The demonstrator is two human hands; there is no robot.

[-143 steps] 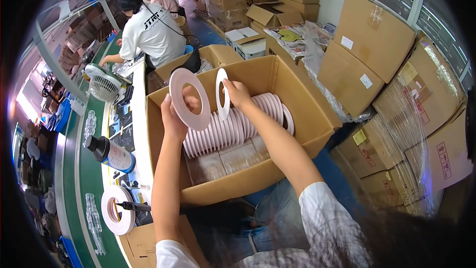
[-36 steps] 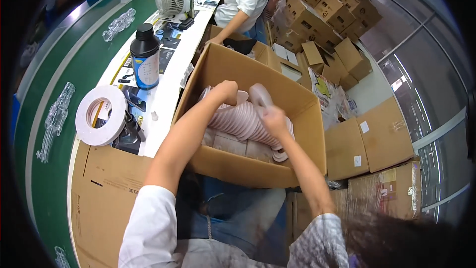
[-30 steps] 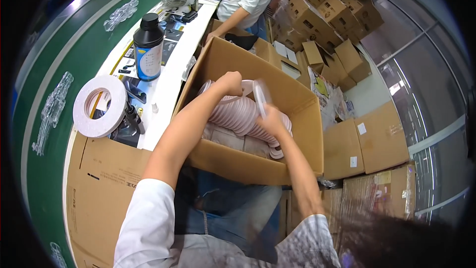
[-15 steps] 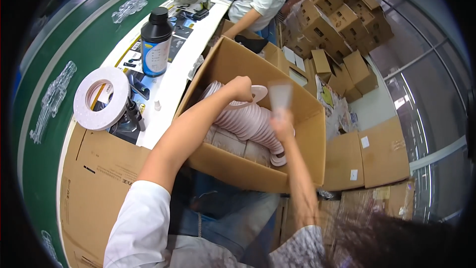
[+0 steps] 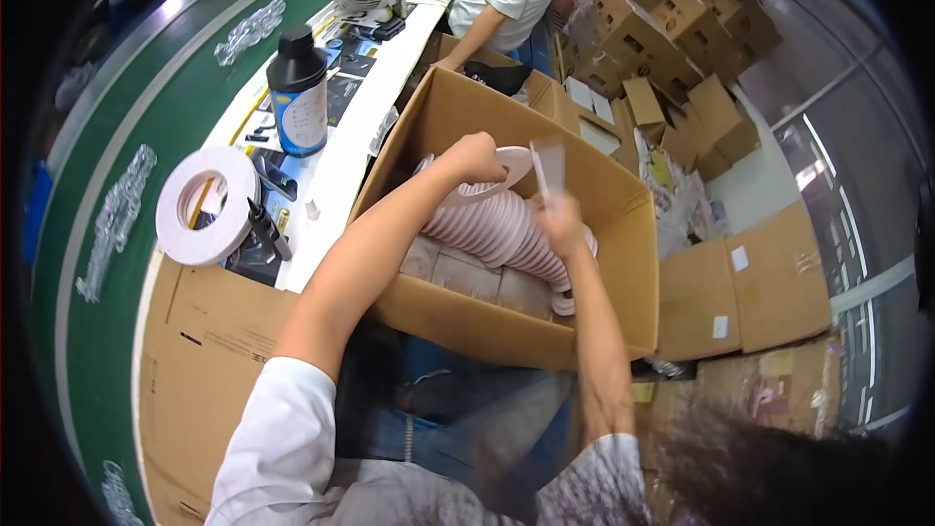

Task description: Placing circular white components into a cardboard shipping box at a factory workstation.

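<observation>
Left hand (image 5: pixel 474 158): fingers curled on pale tape ring (image 5: pixel 487 185) atop ring row, inside cardboard box (image 5: pixel 506 326) near far wall. Right hand (image 5: pixel 558 221): fingers pinched on blurred ring (image 5: pixel 548 168), probably edge-on. Large tape roll (image 5: pixel 206 205), black-capped bottle (image 5: pixel 298 91) on white bench (image 5: pixel 343 151) along box's left edge.

both arms stretched forward, hands closed

the left hand (image 5: pixel 474 158) is curled into a loose fist, forearm bare and long from a white sleeve. the right hand (image 5: pixel 559 221) sits nearer, fingers pinched and pointing upward, slightly blurred, wrist straight.
</observation>
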